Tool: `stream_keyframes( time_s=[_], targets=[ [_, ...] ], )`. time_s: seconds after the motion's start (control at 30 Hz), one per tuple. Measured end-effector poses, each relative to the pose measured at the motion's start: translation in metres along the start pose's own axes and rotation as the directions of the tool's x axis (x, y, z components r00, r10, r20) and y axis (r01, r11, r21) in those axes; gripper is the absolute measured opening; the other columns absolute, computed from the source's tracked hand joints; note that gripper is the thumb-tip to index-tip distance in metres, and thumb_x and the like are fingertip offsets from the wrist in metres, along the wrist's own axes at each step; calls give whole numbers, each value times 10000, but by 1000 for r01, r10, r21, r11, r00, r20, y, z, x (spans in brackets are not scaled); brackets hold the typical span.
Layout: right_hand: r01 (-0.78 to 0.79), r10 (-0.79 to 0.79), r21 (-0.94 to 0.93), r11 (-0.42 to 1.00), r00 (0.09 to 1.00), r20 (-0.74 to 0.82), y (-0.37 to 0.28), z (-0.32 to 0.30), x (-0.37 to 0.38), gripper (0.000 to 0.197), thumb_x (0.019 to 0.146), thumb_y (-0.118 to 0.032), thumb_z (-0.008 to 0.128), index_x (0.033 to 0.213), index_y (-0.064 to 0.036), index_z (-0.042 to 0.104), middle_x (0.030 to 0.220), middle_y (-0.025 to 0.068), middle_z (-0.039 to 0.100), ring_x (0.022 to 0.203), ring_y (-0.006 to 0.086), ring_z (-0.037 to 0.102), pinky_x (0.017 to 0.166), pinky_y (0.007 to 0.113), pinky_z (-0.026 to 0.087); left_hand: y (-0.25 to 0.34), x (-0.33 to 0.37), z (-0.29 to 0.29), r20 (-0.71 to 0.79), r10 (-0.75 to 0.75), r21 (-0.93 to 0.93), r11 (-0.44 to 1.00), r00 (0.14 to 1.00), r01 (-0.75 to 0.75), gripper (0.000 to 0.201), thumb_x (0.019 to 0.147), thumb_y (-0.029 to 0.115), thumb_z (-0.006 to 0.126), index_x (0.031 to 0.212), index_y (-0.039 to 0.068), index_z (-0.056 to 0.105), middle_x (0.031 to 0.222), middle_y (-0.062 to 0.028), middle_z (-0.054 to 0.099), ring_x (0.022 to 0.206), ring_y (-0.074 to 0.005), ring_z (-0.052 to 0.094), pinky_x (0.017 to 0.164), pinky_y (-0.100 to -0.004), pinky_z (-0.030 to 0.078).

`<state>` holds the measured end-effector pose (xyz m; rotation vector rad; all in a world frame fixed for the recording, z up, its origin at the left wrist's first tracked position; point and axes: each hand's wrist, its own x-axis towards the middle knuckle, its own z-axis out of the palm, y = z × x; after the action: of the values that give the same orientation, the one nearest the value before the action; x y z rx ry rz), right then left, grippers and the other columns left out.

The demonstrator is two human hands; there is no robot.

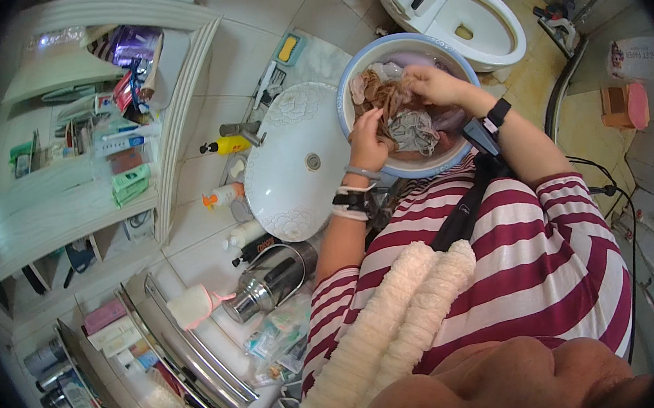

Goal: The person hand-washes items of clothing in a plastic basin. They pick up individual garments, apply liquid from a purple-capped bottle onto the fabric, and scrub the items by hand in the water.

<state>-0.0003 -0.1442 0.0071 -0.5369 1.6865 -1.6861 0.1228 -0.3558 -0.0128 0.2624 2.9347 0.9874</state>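
Observation:
A round white basin with a blue rim holds several wet garments in water. A thin brown garment lies bunched on top, between my two hands. My right hand pinches its right side near the basin's far side. At the left of the basin, my left hand has its fingers closed on the near edge of the same brown garment; part of its grip is hidden. A grey striped cloth rests just right of my left hand. Pale purple fabric shows by the far rim.
Left of the basin is an oval white washbasin with a tap, a yellow bottle and an orange-topped bottle. A steel thermos stands nearer. Behind is a toilet; a mirrored shelf cabinet stands far left.

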Motion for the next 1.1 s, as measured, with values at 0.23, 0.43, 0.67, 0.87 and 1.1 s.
stream_keyframes(
  time_s=[0.23, 0.43, 0.67, 0.87, 1.1],
  targets=[
    [353, -381, 213, 911, 918, 109, -36, 7, -6, 94, 923, -89, 450, 932, -32, 525, 868, 1, 551, 809, 80, 502, 715, 237, 437, 40, 9, -11, 474, -207, -878, -40, 856, 476, 635, 927, 542, 246, 1254, 40, 456, 1266, -172, 477, 1115, -260, 511, 958, -409, 387],
    [405, -197, -421, 811, 868, 455, -53, 49, -47, 290, 701, -135, 627, 981, -68, 589, 879, 152, 623, 850, 322, 593, 761, 370, 471, 31, 38, -15, -30, -679, -985, -103, 734, -135, 470, 929, 302, 452, 1288, 5, 393, 1202, -154, 520, 1103, -309, 494, 963, -457, 380],
    [24, -32, -371, 928, 999, -13, -7, 29, -36, 461, 891, -448, 517, 925, -6, 641, 811, 160, 643, 734, 233, 606, 704, 362, 468, 49, 25, -59, 66, -286, -960, -280, 956, -17, 547, 936, 167, 409, 1416, 33, 185, 1380, -166, 352, 1263, -299, 369, 1065, -453, 287],
    [-31, 84, 299, 954, 983, -166, -15, 45, -3, 369, 860, -392, 588, 865, -28, 643, 782, 87, 643, 727, 179, 580, 682, 345, 461, 84, 20, -71, 40, -13, -990, -135, 999, 38, 658, 880, 122, 490, 1431, 43, 138, 1399, -183, 331, 1284, -295, 348, 1068, -428, 287],
    [-108, 236, 586, 803, 961, -146, -33, 24, 2, 118, 904, -119, 510, 884, -76, 619, 801, 10, 620, 686, 131, 576, 616, 263, 481, 58, 9, -71, 32, -246, -991, 122, 969, 63, 595, 833, 3, 558, 1353, 11, 267, 1239, -152, 484, 1120, -258, 504, 954, -395, 424]
  ],
)
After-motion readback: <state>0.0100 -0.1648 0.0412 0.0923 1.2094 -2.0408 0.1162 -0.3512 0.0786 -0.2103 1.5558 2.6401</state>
